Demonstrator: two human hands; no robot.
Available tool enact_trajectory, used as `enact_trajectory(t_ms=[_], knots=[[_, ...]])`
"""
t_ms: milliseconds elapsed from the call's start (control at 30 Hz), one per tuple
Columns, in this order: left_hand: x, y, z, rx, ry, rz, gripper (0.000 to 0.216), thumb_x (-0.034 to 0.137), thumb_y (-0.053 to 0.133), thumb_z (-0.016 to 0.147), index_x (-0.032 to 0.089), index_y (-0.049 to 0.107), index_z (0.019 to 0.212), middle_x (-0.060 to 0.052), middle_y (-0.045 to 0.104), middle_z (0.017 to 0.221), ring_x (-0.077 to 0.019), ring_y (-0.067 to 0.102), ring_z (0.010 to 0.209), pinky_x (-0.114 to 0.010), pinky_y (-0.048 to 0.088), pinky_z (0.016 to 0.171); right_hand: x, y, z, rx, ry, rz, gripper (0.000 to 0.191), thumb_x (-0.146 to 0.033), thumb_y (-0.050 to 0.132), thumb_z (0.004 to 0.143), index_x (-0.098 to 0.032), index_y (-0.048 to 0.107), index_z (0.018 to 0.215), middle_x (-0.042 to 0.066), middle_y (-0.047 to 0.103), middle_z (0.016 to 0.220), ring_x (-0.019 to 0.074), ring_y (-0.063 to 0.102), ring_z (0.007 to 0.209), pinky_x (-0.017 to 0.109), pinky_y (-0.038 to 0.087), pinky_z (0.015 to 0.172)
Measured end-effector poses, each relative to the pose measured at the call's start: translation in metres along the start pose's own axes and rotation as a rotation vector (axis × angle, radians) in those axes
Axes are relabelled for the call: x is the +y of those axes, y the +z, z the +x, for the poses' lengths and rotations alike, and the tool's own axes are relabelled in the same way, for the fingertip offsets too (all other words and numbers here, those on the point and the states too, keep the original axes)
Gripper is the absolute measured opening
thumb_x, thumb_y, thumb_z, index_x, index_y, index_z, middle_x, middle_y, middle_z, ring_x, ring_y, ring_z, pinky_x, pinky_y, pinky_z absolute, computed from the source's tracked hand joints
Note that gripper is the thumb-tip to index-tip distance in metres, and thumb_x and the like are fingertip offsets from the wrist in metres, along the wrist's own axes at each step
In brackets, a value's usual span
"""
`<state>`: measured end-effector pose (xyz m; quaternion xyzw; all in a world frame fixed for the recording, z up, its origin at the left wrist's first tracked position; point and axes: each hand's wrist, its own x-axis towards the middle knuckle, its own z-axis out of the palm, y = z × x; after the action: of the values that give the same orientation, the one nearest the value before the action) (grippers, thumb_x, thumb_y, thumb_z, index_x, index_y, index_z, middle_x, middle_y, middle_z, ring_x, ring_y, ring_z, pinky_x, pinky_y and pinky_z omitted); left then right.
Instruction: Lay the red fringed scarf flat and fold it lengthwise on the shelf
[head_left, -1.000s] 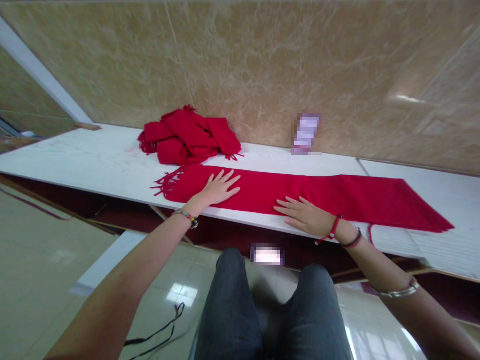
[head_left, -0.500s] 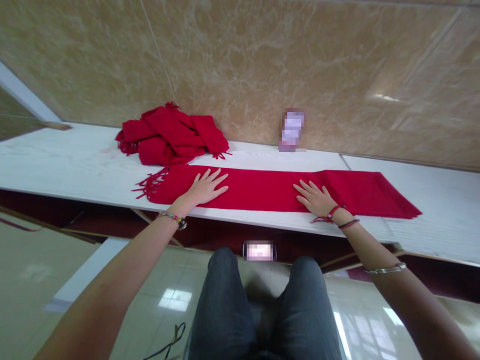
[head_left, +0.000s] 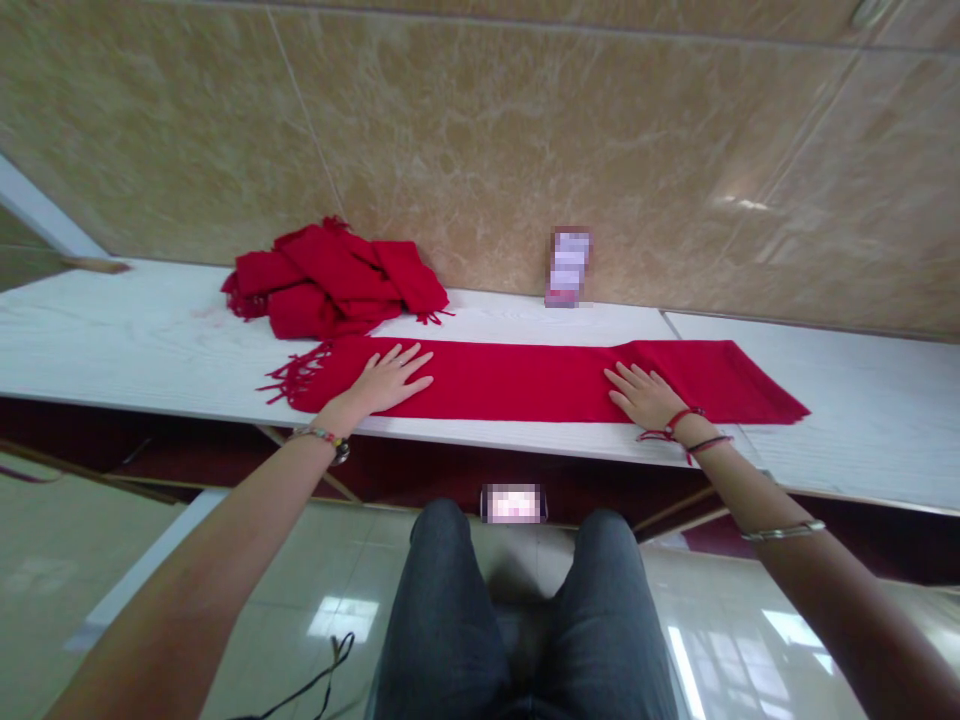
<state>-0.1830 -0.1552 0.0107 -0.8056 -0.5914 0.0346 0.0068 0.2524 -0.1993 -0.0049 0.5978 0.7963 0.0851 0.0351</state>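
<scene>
A red scarf (head_left: 517,382) lies lengthwise along a narrow white shelf, in a long flat strip with its fringe at the left end. My left hand (head_left: 391,380) rests flat on it near the fringed end, fingers spread. Toward the right part of the scarf, my right hand (head_left: 645,396) presses palm down, its fingers stretched out. The cloth slants to a point at its right end. Behind the left part sits a crumpled red fringed scarf (head_left: 330,280), which neither hand touches.
A blurred-out upright item (head_left: 568,268) leans at the tiled wall (head_left: 480,150) behind the white shelf (head_left: 862,400). Another blurred device (head_left: 514,503) shows below the front edge, above my knees. A dark cord (head_left: 330,665) lies on the floor.
My hands have slid farther apart along the scarf, the left one leftward and the right one rightward. Both stay flat on the cloth. The view has shifted slightly.
</scene>
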Motion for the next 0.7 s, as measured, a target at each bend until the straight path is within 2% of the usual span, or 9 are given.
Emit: enact_trajectory(t_ms=[100,167,233,333,433,600,700], knots=[[0.005,-0.007,-0.001,-0.038,-0.01,-0.009,0.059,0.048,0.026,0.091,0.026,0.022,0.146,-0.005,0.017,0.154,-0.0305,0.012,0.141,-0.057,0.016,0.109,-0.018,-0.011,0.007,0.024,0.058,0.103,0.055,-0.041,0.037,0.091,-0.016,0.038,0.14,0.014,0.035,0.146,0.0351,0.032,0.133,0.06,0.03,0.103],[0.013,-0.01,0.0,-0.046,-0.024,-0.022,0.057,0.046,0.025,0.091,0.027,0.024,0.145,-0.004,0.016,0.154,-0.0315,0.011,0.141,-0.059,0.015,0.108,-0.038,-0.016,0.012,0.069,0.014,0.183,0.06,-0.046,0.036,0.09,-0.018,0.034,0.143,0.014,0.03,0.148,0.0339,0.028,0.135,0.061,0.029,0.102],[0.023,-0.01,0.002,-0.025,-0.046,-0.048,0.058,0.049,0.021,0.091,0.029,0.024,0.145,-0.004,0.013,0.155,-0.033,0.01,0.141,-0.06,0.016,0.107,-0.056,-0.017,0.015,0.056,-0.043,0.211,0.061,-0.048,0.034,0.09,-0.017,0.033,0.143,0.013,0.028,0.149,0.0333,0.026,0.136,0.059,0.029,0.103],[0.032,-0.005,0.005,-0.016,-0.069,-0.074,0.063,0.059,0.02,0.089,0.031,0.02,0.146,-0.003,0.01,0.155,-0.0352,0.009,0.14,-0.06,0.016,0.107,-0.067,-0.013,0.013,0.023,-0.104,0.163,0.058,-0.044,0.03,0.092,-0.015,0.035,0.142,0.012,0.028,0.149,0.0327,0.027,0.136,0.057,0.028,0.104],[0.033,0.002,0.005,-0.029,-0.056,-0.056,0.064,0.061,0.023,0.088,0.032,0.019,0.146,-0.002,0.012,0.155,-0.0346,0.01,0.14,-0.058,0.014,0.109,-0.056,-0.006,0.003,0.037,-0.148,0.119,0.054,-0.036,0.024,0.094,-0.017,0.034,0.143,0.01,0.028,0.149,0.03,0.028,0.136,0.055,0.03,0.104],[0.03,0.001,0.003,-0.044,-0.049,-0.046,0.063,0.059,0.021,0.09,0.031,0.018,0.146,-0.002,0.012,0.155,-0.0332,0.009,0.141,-0.056,0.013,0.11,-0.025,0.0,-0.014,-0.021,-0.056,0.105,0.053,-0.031,0.023,0.093,-0.017,0.034,0.143,0.009,0.029,0.149,0.0272,0.03,0.135,0.048,0.033,0.105],[0.031,0.0,0.003,-0.047,-0.051,-0.037,0.063,0.058,0.021,0.09,0.031,0.017,0.147,-0.002,0.011,0.155,-0.0329,0.009,0.141,-0.056,0.013,0.11,-0.015,-0.001,-0.015,-0.04,-0.011,0.104,0.053,-0.025,0.025,0.091,-0.012,0.037,0.141,0.011,0.032,0.148,0.0277,0.034,0.133,0.046,0.034,0.105]])
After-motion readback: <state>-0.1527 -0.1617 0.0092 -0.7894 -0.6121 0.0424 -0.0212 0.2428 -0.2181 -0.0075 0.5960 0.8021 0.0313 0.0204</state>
